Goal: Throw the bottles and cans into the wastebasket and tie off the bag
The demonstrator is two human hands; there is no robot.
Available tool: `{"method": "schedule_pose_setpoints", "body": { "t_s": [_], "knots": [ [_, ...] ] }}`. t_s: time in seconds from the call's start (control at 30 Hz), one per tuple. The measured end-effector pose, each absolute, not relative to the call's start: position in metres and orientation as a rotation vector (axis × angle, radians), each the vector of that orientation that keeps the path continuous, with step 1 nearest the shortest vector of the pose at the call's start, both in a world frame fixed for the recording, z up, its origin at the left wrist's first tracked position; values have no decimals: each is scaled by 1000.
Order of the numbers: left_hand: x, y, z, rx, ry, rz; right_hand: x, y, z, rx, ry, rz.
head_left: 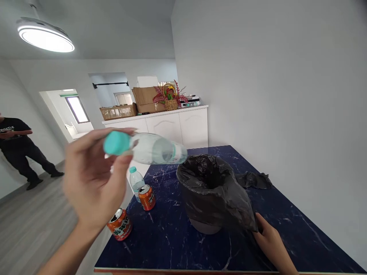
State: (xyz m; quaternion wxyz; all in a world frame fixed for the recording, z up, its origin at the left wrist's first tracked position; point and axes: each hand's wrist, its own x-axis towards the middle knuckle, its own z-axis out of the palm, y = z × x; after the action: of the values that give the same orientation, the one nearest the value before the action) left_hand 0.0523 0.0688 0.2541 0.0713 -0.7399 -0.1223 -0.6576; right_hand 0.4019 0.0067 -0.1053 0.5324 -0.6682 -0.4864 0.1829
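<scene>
My left hand (97,172) grips a clear plastic bottle (157,149) by its neck, just below the turquoise cap. The bottle lies nearly level in the air, its base pointing right toward the mouth of a trash can (205,228) lined with a black garbage bag (212,194). My right hand (269,238) pinches a loose edge of that bag at the can's right side. Below my left hand stand two opened orange cans (146,197), and another capped bottle (136,181) is upright behind the farther one.
The dark blue marbled table (172,244) meets a white wall on the right. Crumpled black plastic (255,180) lies behind the trash can. A white cabinet (166,124) at the back carries cardboard boxes (146,100) and a flower basket (171,104). A person (17,149) stands far left.
</scene>
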Motion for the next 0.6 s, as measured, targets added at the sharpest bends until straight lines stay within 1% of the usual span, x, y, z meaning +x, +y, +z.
{"method": "schedule_pose_setpoints", "body": {
  "t_s": [0.07, 0.13, 0.2, 0.3, 0.43, 0.6],
  "knots": [
    [76, 77, 251, -2478, -421, -1960, 398, 6, -98, -1557, -1171, 459],
    [94, 87, 244, -2697, -528, -1867, 396, 5, -92, -1527, -1183, 487],
    [106, 99, 233, -2858, -643, -1687, 395, 6, -89, -1514, -1185, 506],
    [115, 118, 219, -3064, -708, -1302, 395, 6, -90, -1499, -1191, 529],
    [115, 138, 211, -3172, -756, -861, 397, 8, -94, -1511, -1203, 593],
    [104, 150, 206, -3222, -808, -570, 399, 8, -96, -1526, -1189, 644]
  ]
}}
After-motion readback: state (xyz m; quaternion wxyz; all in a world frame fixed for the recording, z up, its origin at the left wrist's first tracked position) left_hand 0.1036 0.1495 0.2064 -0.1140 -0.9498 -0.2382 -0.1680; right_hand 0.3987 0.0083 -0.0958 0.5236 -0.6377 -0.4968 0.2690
